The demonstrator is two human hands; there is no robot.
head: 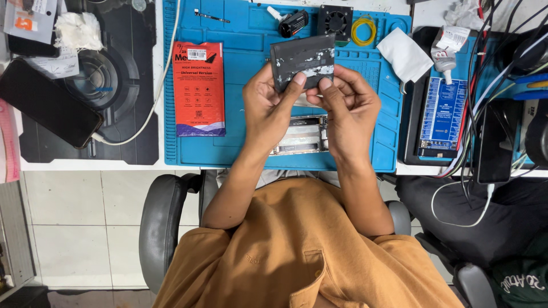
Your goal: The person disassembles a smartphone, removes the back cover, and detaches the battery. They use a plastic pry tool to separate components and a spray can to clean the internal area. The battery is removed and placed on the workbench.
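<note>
1. A white bench fills the upper frame, covered at centre by a blue work mat (240,145); a red packet (198,88) lies on its left part, an opened phone (301,136) at its lower centre. White floor tiles show at lower left.
2. Both forearms rise from the orange-shirted torso, bent toward centre frame.
3. The left hand (268,111) and right hand (348,111) each pinch a dark flat battery (302,60), held tilted above the mat, thumbs pressed on its lower edge.
</note>
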